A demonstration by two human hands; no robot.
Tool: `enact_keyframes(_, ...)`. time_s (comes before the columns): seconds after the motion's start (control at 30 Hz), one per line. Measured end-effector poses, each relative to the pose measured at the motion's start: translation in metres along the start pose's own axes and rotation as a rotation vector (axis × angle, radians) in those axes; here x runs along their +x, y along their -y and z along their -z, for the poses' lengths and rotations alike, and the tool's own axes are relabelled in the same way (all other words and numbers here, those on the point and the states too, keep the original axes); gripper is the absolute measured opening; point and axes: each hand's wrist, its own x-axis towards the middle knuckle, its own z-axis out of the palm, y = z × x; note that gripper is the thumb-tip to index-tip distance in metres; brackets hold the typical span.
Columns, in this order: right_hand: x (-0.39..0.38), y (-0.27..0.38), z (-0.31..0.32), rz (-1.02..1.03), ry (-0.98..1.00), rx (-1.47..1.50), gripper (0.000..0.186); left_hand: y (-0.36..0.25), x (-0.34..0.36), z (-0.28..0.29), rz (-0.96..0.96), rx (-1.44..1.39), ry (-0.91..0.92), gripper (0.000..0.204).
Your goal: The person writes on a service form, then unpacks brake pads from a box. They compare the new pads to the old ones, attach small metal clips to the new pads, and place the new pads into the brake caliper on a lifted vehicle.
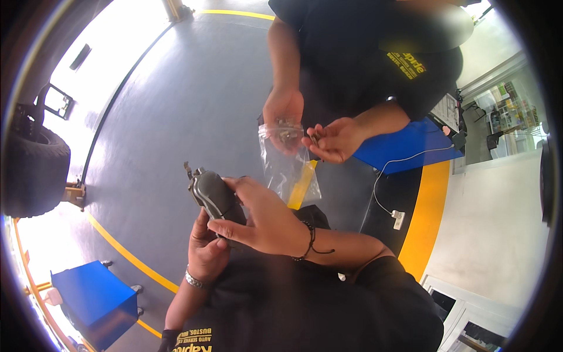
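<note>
Both my hands hold a dark grey rounded car part (212,195), which looks like a brake pad, tilted in front of my chest. A bright metal edge runs along it, and small metal tabs stick out at its upper left end. My left hand (206,253), with a watch at the wrist, grips it from below. Across its right side lies my right hand (267,220), thumb and fingers closed around it. Opposite me, a co-worker's hand (284,108) holds a clear plastic bag (281,170) at small metal pieces (287,134). The co-worker's other hand (337,139) pinches a small brownish piece.
A large tyre (44,170) stands at the left, with a blue box-shaped stand (94,299) below it. Behind the co-worker's hands is a blue surface (404,146); a white cable (384,173) runs from it to a power strip (398,220). Yellow lines (129,252) mark the grey floor.
</note>
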Motion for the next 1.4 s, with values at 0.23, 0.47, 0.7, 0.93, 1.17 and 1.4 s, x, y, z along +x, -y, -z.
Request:
enact_keyframes(0.23, -0.007, -0.006, 0.004, 0.044, 0.136, 0.193, 0.082, 0.000, -0.006, -0.010, -0.012, -0.105, 0.043, 0.085)
enact_keyframes(0.47, -0.014, -0.009, 0.005, 0.064, 0.170, 0.179, 0.081, 0.007, -0.011, -0.020, -0.058, -0.107, 0.040, 0.082)
enact_keyframes(0.7, -0.011, -0.007, 0.009, -0.183, 0.223, 0.201, 0.079, 0.015, -0.019, -0.014, -0.139, 0.226, -0.003, 0.082)
enact_keyframes(0.93, -0.022, -0.008, 0.016, -0.262, 0.169, 0.391, 0.069, 0.009, -0.021, -0.033, -0.070, 0.197, 0.013, 0.094)
enact_keyframes(1.17, -0.032, -0.028, 0.032, -0.226, 0.165, 1.050, 0.049, 0.011, -0.017, -0.034, -0.059, -0.147, 0.067, 0.085)
enact_keyframes(1.4, -0.056, -0.025, 0.044, -0.214, 0.131, 0.953, 0.064, 0.006, -0.010, -0.018, 0.014, -0.208, 0.284, 0.076)
